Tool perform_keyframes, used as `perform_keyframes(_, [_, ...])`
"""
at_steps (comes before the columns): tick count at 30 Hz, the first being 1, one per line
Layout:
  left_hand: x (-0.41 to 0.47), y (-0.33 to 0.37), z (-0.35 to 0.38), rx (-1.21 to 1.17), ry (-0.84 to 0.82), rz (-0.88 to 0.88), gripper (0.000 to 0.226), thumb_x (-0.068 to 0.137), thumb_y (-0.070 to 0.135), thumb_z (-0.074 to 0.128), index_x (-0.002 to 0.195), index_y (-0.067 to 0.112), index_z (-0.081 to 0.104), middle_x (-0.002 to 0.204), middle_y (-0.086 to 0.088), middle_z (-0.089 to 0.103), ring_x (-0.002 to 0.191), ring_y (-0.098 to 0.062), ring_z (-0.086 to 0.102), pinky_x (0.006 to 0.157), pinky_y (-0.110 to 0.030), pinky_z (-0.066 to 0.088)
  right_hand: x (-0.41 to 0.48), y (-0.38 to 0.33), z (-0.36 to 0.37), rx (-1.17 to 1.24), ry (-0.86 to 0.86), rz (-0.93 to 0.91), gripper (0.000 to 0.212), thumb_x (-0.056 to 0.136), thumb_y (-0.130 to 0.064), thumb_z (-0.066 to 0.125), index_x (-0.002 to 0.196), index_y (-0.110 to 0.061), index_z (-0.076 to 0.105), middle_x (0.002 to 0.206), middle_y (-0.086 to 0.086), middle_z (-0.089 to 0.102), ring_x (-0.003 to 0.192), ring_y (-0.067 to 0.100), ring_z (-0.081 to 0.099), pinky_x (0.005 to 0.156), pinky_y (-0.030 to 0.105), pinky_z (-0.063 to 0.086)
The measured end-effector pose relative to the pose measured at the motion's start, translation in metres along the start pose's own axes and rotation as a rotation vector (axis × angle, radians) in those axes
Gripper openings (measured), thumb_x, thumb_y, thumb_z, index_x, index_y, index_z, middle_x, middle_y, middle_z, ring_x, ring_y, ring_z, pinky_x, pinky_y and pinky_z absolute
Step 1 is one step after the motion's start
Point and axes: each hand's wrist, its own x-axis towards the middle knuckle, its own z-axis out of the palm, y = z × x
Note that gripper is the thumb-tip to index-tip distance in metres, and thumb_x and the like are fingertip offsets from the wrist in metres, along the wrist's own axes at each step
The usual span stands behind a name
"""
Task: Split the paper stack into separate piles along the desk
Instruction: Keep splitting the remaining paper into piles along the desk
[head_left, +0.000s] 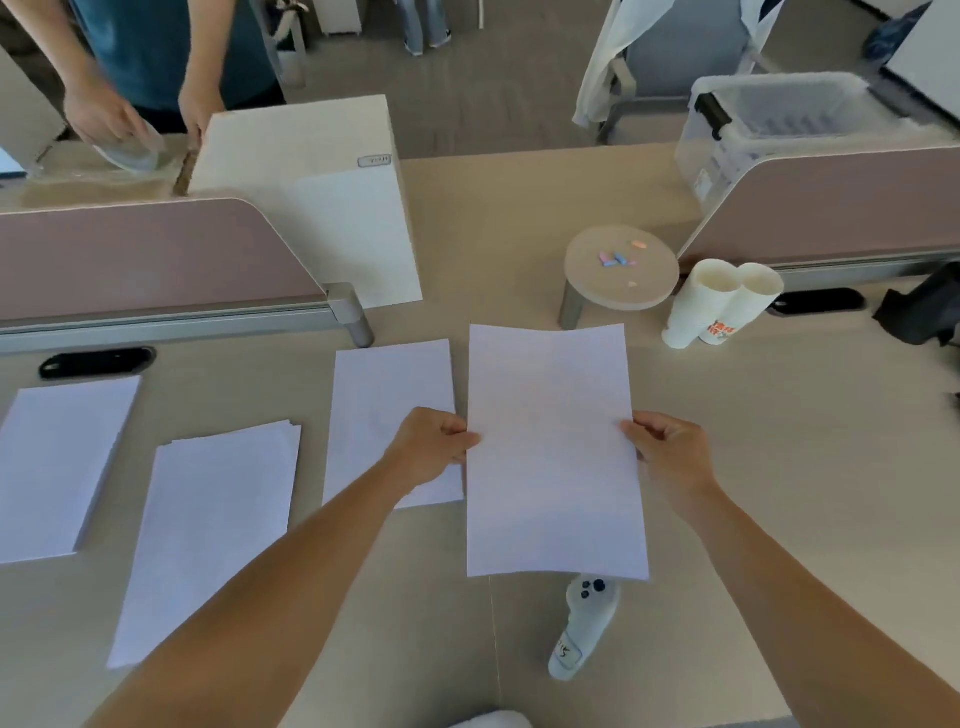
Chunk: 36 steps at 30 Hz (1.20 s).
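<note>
A thin batch of white paper (553, 452) is held at the centre of the frame, just above the desk (779, 467); the number of sheets cannot be told. Its left edge is pinched by the left hand (431, 447) and its right edge by the right hand (670, 452), the fingers (647, 428) being curled onto the sheet at both sides.

Three piles are laid flat to its left: a near pile (389, 405) just beside the held batch and partly under the left hand, a middle pile (213, 535) at lower left, and a far pile (57, 467) at the left edge.

A white controller (584, 629) is seen below the held paper. Two stacks of paper cups (722, 304) and a small round stand (621, 267) are seen at upper right, and a white box (322, 197) at upper left.
</note>
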Motion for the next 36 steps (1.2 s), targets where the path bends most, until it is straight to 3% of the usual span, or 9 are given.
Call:
perform_keyframes(2, [0.021,0.003,0.016,0.041,0.007,-0.032,0.041,0.083,0.02,0.075,0.045,0.022,0.062,0.048,0.011,0.057,0.064,-0.017,0.067,0.086,-0.044,0.059,0.029,0.008,-0.009,-0.044,-0.043,0.019,0.02,0.089,-0.014,0.07,0.076,-0.028,0.076,0.069,0.005,0.061,0.063,0.016,0.049,0.06,0.025,0.042])
perform_keyframes(6, [0.061,0.011,0.029,0.059,0.04,-0.128,0.03,0.083,0.026,0.074,0.08,-0.004,0.071,0.069,-0.008,0.065,0.079,-0.024,0.075,0.084,-0.039,0.06,0.085,0.023,-0.01,-0.098,-0.122,0.087,0.016,0.089,-0.017,0.072,0.078,-0.027,0.078,0.075,0.009,0.067,0.068,0.018,0.055,0.068,0.028,0.045])
perform_keyframes(10, [0.105,0.012,0.045,0.105,0.017,-0.195,0.021,0.084,0.026,0.073,0.068,0.013,0.071,0.067,-0.005,0.07,0.077,-0.022,0.075,0.083,-0.04,0.061,0.131,0.043,0.001,-0.183,-0.145,0.143,0.008,0.089,-0.023,0.071,0.085,-0.021,0.078,0.075,0.008,0.072,0.069,0.018,0.061,0.068,0.028,0.047])
perform_keyframes(15, [0.15,-0.003,0.052,0.145,-0.002,-0.264,0.022,0.083,0.021,0.069,0.077,0.001,0.073,0.073,-0.013,0.072,0.075,-0.02,0.075,0.081,-0.045,0.061,0.17,0.067,0.021,-0.269,-0.182,0.204,0.012,0.089,-0.029,0.068,0.083,-0.025,0.078,0.077,0.002,0.076,0.077,0.024,0.071,0.075,0.038,0.056])
perform_keyframes(19, [0.17,-0.012,0.054,0.164,-0.009,-0.288,0.024,0.083,0.022,0.068,0.08,-0.002,0.072,0.08,-0.014,0.074,0.071,-0.015,0.074,0.081,-0.044,0.061,0.184,0.077,0.027,-0.323,-0.138,0.225,0.012,0.089,-0.028,0.066,0.082,-0.027,0.076,0.067,-0.004,0.07,0.065,0.017,0.063,0.062,0.028,0.046])
perform_keyframes(23, [0.183,-0.01,0.052,0.172,0.002,-0.285,0.026,0.083,0.023,0.066,0.067,0.003,0.067,0.069,-0.009,0.07,0.072,-0.017,0.074,0.08,-0.044,0.061,0.193,0.077,0.028,-0.379,-0.123,0.225,0.014,0.091,-0.029,0.064,0.085,-0.024,0.075,0.067,-0.008,0.067,0.064,0.013,0.059,0.057,0.024,0.042])
perform_keyframes(27, [0.181,-0.006,0.058,0.176,0.043,-0.288,0.028,0.084,0.024,0.065,0.068,0.001,0.068,0.065,-0.006,0.068,0.074,-0.02,0.074,0.08,-0.047,0.06,0.196,0.077,0.027,-0.379,-0.115,0.244,0.014,0.09,-0.031,0.064,0.084,-0.024,0.075,0.07,-0.005,0.07,0.068,0.017,0.064,0.059,0.025,0.045])
perform_keyframes(32, [0.178,-0.006,0.067,0.204,0.091,-0.273,0.019,0.082,0.025,0.066,0.079,0.008,0.074,0.075,-0.006,0.074,0.068,-0.013,0.073,0.077,-0.04,0.062,0.193,0.078,0.022,-0.372,-0.113,0.258,0.015,0.09,-0.031,0.064,0.088,-0.022,0.077,0.073,-0.003,0.073,0.074,0.021,0.068,0.067,0.03,0.05])
perform_keyframes(36, [0.175,-0.007,0.066,0.229,0.106,-0.275,0.025,0.081,0.028,0.066,0.078,0.004,0.071,0.074,-0.009,0.073,0.065,-0.019,0.069,0.067,-0.033,0.058,0.19,0.076,0.021,-0.419,-0.109,0.249,0.019,0.091,-0.031,0.063,0.093,-0.018,0.077,0.074,-0.001,0.072,0.076,0.023,0.068,0.063,0.028,0.049])
